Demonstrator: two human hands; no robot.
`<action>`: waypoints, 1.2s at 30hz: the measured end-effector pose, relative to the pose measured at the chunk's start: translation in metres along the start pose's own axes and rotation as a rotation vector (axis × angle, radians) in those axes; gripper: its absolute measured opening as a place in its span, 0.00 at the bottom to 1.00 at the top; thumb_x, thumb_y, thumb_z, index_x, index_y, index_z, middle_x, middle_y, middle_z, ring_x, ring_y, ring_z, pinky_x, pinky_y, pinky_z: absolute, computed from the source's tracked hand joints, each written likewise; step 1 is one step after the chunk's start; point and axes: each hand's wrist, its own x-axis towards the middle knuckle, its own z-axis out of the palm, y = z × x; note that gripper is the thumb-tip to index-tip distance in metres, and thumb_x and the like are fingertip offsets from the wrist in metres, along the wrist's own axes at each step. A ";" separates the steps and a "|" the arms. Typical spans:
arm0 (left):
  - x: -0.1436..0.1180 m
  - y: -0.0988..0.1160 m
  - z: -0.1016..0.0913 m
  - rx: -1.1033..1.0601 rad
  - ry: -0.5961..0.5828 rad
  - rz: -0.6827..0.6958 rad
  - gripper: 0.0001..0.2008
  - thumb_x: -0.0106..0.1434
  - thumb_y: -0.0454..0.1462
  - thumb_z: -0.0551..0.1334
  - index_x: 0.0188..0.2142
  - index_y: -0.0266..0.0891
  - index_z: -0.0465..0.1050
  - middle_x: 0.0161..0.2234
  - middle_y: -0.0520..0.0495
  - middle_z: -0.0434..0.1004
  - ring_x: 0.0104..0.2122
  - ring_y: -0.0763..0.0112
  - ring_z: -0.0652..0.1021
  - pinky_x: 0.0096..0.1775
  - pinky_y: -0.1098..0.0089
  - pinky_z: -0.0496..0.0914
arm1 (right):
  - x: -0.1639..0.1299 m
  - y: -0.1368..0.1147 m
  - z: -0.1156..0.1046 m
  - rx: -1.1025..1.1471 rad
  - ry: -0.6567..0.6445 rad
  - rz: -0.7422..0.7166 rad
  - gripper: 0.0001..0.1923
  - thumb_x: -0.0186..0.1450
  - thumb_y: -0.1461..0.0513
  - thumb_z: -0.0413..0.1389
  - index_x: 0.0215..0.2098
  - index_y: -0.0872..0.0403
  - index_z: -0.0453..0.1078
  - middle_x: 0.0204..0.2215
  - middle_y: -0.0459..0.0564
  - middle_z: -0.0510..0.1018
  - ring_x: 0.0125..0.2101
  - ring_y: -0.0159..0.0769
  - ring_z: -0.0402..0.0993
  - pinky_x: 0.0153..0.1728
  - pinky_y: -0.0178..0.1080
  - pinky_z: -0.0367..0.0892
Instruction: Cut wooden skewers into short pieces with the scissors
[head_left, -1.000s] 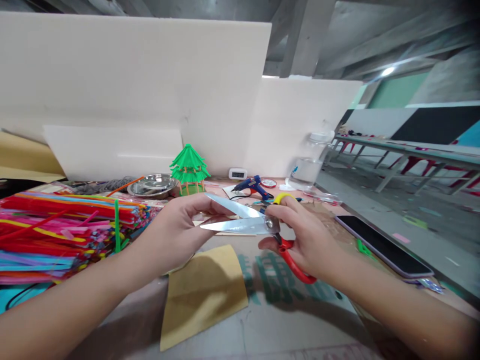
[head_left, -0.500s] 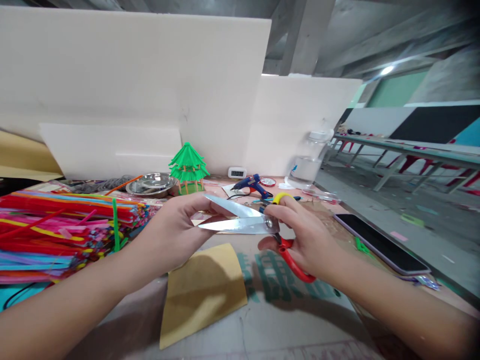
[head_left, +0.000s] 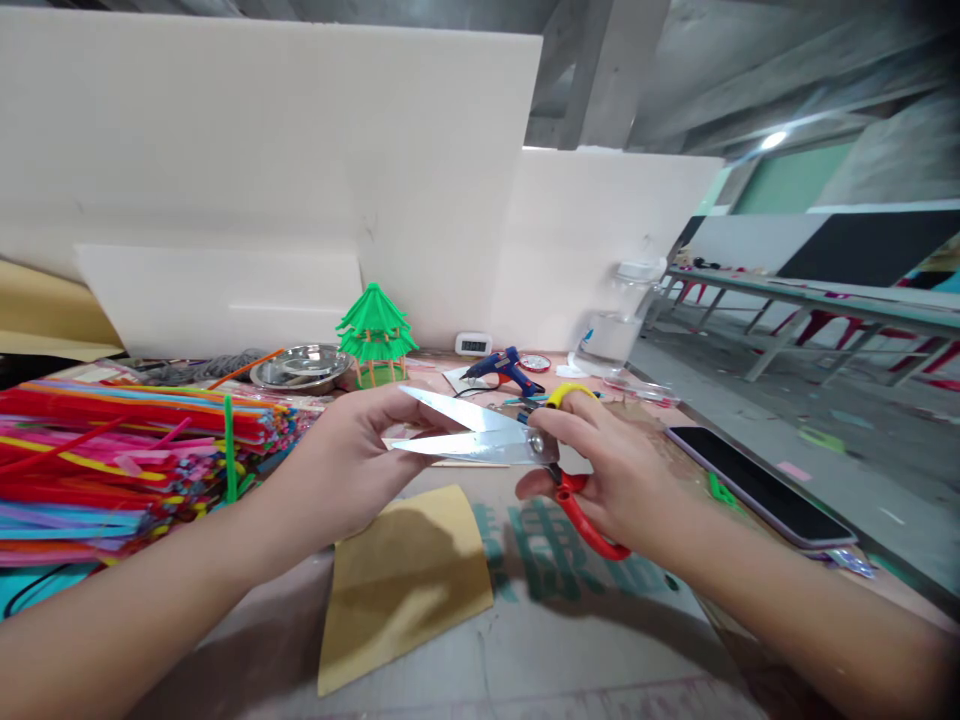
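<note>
A pair of scissors (head_left: 517, 443) with red and yellow handles is gripped in my right hand (head_left: 615, 470), its fingers in the handle loops. The blades stand apart and point left. My left hand (head_left: 352, 465) is at the blade tips, fingers curled together; the blades cover the fingertips, so what they pinch cannot be made out. Below my hands a tan paper sheet (head_left: 409, 590) lies on the table board (head_left: 555, 650). Behind them stands a small green-roofed pagoda model (head_left: 375, 335) on thin posts.
Bundles of colourful pipe cleaners (head_left: 97, 460) fill the left side. At the back are a metal dish (head_left: 300, 368), a digital timer (head_left: 474, 344), a blue glue gun (head_left: 506, 370) and a water bottle (head_left: 615, 320). A phone (head_left: 757, 485) lies at the right edge.
The scissors have shifted very slightly left, their blades still apart. Both hands keep nearly the same pose, and the tan paper stays in place.
</note>
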 end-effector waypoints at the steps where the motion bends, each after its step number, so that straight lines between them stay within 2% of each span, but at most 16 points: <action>1: 0.001 0.001 0.000 -0.001 -0.001 0.009 0.05 0.63 0.35 0.66 0.36 0.45 0.81 0.39 0.52 0.85 0.39 0.68 0.82 0.43 0.70 0.75 | 0.000 0.000 0.000 -0.014 0.003 0.004 0.13 0.68 0.52 0.59 0.41 0.52 0.70 0.31 0.49 0.72 0.30 0.38 0.68 0.29 0.37 0.61; 4: 0.003 0.004 0.001 -0.056 -0.016 0.033 0.03 0.63 0.36 0.67 0.37 0.44 0.80 0.39 0.52 0.84 0.40 0.68 0.82 0.45 0.70 0.75 | -0.001 0.001 0.001 0.000 -0.003 0.033 0.12 0.69 0.52 0.59 0.44 0.50 0.70 0.27 0.46 0.71 0.27 0.36 0.67 0.27 0.37 0.60; 9: 0.005 0.007 0.001 -0.152 -0.009 0.002 0.02 0.64 0.37 0.66 0.34 0.42 0.79 0.35 0.52 0.83 0.38 0.71 0.82 0.43 0.72 0.77 | 0.000 0.007 0.002 0.052 0.056 0.092 0.30 0.66 0.38 0.50 0.50 0.53 0.67 0.31 0.50 0.72 0.26 0.37 0.65 0.24 0.38 0.59; 11: 0.005 0.009 0.000 -0.112 0.025 0.016 0.02 0.62 0.36 0.67 0.33 0.42 0.78 0.34 0.52 0.82 0.38 0.70 0.82 0.42 0.71 0.77 | 0.000 0.009 0.003 0.038 0.066 0.072 0.32 0.65 0.36 0.50 0.50 0.53 0.67 0.33 0.51 0.72 0.28 0.39 0.66 0.25 0.38 0.60; 14: 0.004 0.010 0.000 -0.085 0.052 0.011 0.03 0.59 0.32 0.67 0.32 0.42 0.79 0.34 0.51 0.83 0.38 0.68 0.82 0.44 0.69 0.78 | -0.001 0.009 0.004 0.045 0.047 0.040 0.30 0.65 0.38 0.52 0.51 0.52 0.68 0.32 0.51 0.71 0.31 0.40 0.66 0.28 0.39 0.61; 20: 0.001 0.006 0.000 -0.183 -0.026 -0.037 0.12 0.59 0.27 0.63 0.36 0.45 0.82 0.39 0.54 0.85 0.42 0.68 0.83 0.50 0.67 0.77 | -0.001 0.007 0.005 0.044 0.033 0.024 0.28 0.65 0.39 0.54 0.47 0.54 0.68 0.32 0.51 0.71 0.32 0.41 0.67 0.29 0.39 0.62; 28: 0.001 0.003 0.000 -0.188 -0.047 -0.105 0.13 0.58 0.29 0.63 0.38 0.45 0.83 0.41 0.51 0.85 0.45 0.62 0.83 0.53 0.59 0.76 | 0.002 0.002 0.000 0.030 -0.012 0.041 0.22 0.68 0.43 0.55 0.43 0.52 0.69 0.32 0.51 0.70 0.32 0.42 0.67 0.29 0.39 0.63; 36: 0.001 0.003 0.001 -0.168 -0.046 -0.064 0.15 0.58 0.28 0.62 0.38 0.47 0.84 0.39 0.52 0.85 0.42 0.65 0.83 0.49 0.65 0.77 | 0.002 0.002 0.000 -0.006 -0.021 0.004 0.22 0.68 0.43 0.55 0.41 0.53 0.68 0.30 0.50 0.70 0.29 0.38 0.66 0.28 0.38 0.63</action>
